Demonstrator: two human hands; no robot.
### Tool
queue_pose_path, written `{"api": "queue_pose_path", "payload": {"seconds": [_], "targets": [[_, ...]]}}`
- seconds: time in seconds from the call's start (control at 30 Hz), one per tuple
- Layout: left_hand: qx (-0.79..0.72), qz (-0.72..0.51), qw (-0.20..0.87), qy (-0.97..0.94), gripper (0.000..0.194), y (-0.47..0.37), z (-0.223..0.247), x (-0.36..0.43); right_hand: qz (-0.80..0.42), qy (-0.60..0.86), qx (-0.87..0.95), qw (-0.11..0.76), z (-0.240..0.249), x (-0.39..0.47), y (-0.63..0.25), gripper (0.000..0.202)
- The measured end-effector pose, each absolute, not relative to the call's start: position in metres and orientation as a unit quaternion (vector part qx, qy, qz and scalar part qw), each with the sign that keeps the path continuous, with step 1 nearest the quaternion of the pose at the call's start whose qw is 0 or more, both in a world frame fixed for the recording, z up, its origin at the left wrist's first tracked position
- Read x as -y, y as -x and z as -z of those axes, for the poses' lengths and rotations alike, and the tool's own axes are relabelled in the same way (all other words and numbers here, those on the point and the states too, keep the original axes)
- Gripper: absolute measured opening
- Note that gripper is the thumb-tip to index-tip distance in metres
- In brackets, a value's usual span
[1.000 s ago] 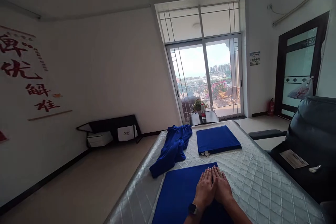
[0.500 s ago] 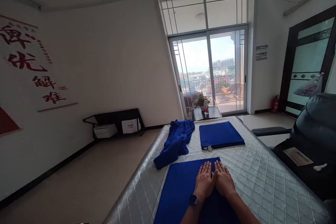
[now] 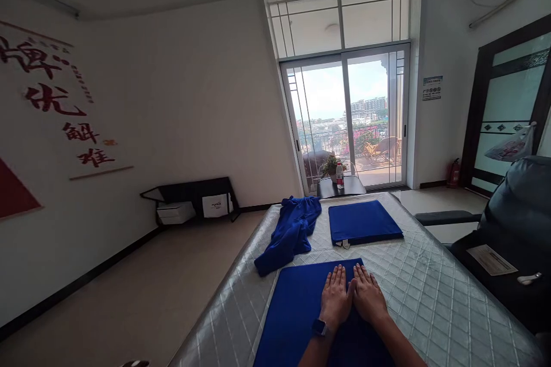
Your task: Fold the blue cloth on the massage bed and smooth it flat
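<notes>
L hand (image 3: 336, 300), R hand (image 3: 369, 299) on blue cloth (image 3: 297, 305)

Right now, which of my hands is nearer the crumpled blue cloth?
Left. The left hand lies to the near right of the crumpled blue cloth, not touching it; the right hand lies farther right.

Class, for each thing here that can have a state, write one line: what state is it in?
Near blue cloth, lying flat
Left hand, open, palm down on that cloth
Right hand, open, palm down there too
Far blue cloth, folded flat
Third blue cloth, crumpled
Watch, worn on left wrist
Bottle, upright
Glass door, apparently closed
Plastic bag, hanging
Fire extinguisher, upright
</notes>
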State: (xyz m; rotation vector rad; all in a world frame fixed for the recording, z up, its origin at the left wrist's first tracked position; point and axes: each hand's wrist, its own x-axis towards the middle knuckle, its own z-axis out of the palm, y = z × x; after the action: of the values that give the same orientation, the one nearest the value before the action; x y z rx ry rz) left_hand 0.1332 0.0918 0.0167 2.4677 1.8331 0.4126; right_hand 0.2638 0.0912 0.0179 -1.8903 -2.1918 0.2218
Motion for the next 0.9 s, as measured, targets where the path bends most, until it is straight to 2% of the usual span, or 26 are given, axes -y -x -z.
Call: {"api": "queue_pose_path", "payload": {"seconds": [0.33, 0.57, 0.9], "targets": [[-0.585, -0.136, -0.008, -0.799, 0.064, -0.121, 0.002, -0.101, -0.087, 0.651, 0.744, 0.124, -0.020, -0.091, -0.264, 0.067], [-0.617, -0.125, 0.016, -0.777, 0.069, -0.107, -0.010, -0.097, -0.090, 0.653, 0.740, 0.134, -0.018, -0.091, -0.264, 0.069], [-0.637, -0.091, 0.001, -0.766, 0.062, -0.068, -0.008, -0.097, -0.086, 0.651, 0.742, 0.137, -0.017, -0.092, -0.264, 0.069]]}}
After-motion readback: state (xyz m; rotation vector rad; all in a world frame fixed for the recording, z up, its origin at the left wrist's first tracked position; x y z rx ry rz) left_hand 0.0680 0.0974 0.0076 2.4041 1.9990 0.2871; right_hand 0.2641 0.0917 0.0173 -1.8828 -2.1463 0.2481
